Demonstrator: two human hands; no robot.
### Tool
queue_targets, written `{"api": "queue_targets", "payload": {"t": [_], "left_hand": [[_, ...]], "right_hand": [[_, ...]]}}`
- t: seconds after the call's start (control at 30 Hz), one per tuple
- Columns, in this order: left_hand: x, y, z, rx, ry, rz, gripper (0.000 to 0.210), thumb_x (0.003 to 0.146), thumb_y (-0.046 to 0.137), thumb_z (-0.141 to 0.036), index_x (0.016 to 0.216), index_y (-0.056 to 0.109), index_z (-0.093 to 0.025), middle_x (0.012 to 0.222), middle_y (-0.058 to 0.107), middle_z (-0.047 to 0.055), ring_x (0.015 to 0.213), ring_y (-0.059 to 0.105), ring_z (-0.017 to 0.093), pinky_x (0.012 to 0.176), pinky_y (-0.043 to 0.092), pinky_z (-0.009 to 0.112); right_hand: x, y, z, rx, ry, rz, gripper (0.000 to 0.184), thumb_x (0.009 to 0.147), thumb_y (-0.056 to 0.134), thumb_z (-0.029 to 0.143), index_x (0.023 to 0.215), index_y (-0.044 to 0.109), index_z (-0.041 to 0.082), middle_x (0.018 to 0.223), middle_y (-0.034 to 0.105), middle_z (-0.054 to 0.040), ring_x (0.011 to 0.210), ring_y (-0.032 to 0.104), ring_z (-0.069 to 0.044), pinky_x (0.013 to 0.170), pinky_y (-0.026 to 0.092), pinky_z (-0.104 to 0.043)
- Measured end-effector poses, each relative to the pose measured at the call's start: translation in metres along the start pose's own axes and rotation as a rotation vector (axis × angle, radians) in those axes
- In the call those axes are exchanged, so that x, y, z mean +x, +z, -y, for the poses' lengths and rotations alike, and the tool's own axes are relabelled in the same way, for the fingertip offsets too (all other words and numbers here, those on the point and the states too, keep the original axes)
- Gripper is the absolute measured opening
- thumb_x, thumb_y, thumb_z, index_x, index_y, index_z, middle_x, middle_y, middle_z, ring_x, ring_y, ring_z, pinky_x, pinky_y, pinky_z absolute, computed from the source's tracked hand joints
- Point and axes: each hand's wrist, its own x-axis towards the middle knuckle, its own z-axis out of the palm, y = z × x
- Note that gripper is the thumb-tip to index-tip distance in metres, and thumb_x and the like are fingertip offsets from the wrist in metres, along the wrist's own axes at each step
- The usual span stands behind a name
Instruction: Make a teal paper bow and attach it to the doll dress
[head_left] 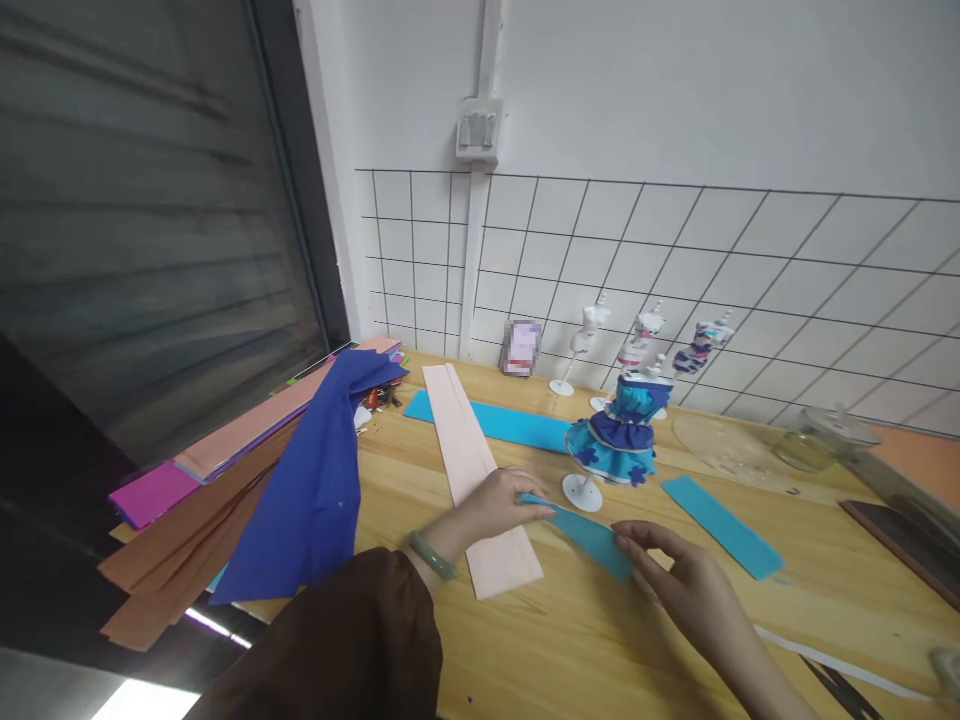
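Observation:
A short strip of teal crepe paper (589, 538) is stretched between my two hands above the wooden table. My left hand (504, 500) pinches its left end, over a pale pink paper strip (465, 440). At the other end, my right hand (667, 565) grips the edge between thumb and fingers. Just beyond the strip stands a small dress form (626, 425) in a ruffled teal and dark blue paper dress, on a round white base (583, 492). Another folded teal strip (724, 527) lies to the right of it.
Blue (322, 480) and brown crepe paper (202, 530) hang over the table's left edge. A bright blue strip (517, 425) lies behind. Small mannequins (592, 330) stand by the wall grid. Scissors (840, 690) and a white ribbon (840, 665) lie front right, a glass jar (814, 445) back right.

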Motion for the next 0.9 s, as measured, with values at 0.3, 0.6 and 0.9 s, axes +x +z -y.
{"api": "queue_targets", "payload": {"t": [0.3,0.6,0.9], "left_hand": [[0.004,-0.016,0.001,0.153,-0.227,-0.246,0.023,0.078,0.055,-0.033,0.089,0.067,-0.017,0.094,0.067,0.006,0.090,0.060,0.017,0.081,0.046,0.029],[0.006,-0.023,0.018,0.268,-0.246,-0.324,0.021,0.079,0.051,-0.027,0.090,0.065,-0.017,0.095,0.067,0.006,0.091,0.060,0.018,0.083,0.046,0.032],[0.006,-0.024,0.014,0.302,-0.223,-0.270,0.022,0.080,0.048,-0.027,0.087,0.067,-0.018,0.089,0.068,0.005,0.085,0.061,0.017,0.078,0.047,0.030]], "right_hand": [[0.018,-0.050,-0.084,-0.126,0.083,-0.069,0.034,0.071,0.051,0.045,0.084,0.069,0.019,0.088,0.071,-0.0068,0.085,0.065,-0.027,0.071,0.050,-0.033],[0.027,-0.057,-0.098,-0.448,0.023,-0.139,0.045,0.075,0.044,0.045,0.103,0.065,0.016,0.107,0.066,-0.0096,0.096,0.061,-0.030,0.079,0.047,-0.038],[0.033,-0.054,-0.103,-0.466,0.130,-0.150,0.046,0.074,0.043,0.041,0.102,0.065,0.013,0.096,0.069,-0.0123,0.089,0.063,-0.030,0.072,0.047,-0.037]]}}
